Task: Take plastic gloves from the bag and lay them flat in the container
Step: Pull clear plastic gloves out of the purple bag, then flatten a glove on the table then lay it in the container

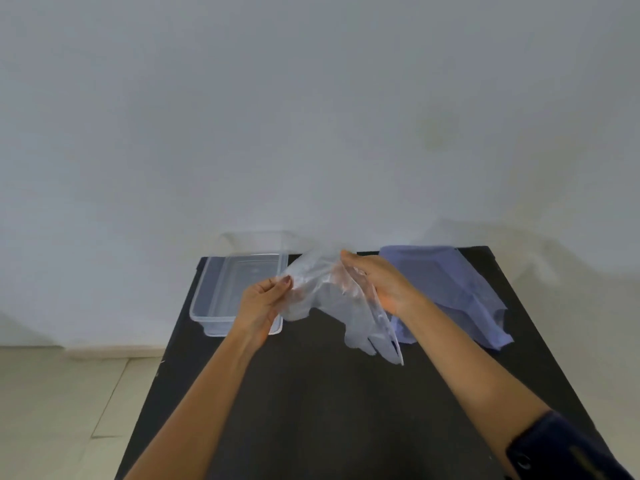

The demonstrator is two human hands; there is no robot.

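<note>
1. Plastic glove [332, 306]: mid-frame, held in the air above the bench [311, 393].
2. Left hand [263, 299], right hand [377, 282]: both pinched shut on its edges.
3. Container [214, 292]: left of centre; bag [450, 292]: right.
4. Risk: the limp film probably crumples when lowered.

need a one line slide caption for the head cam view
Both hands, left and right, hold a clear plastic glove above the black table, between the empty container and the bag.
</note>
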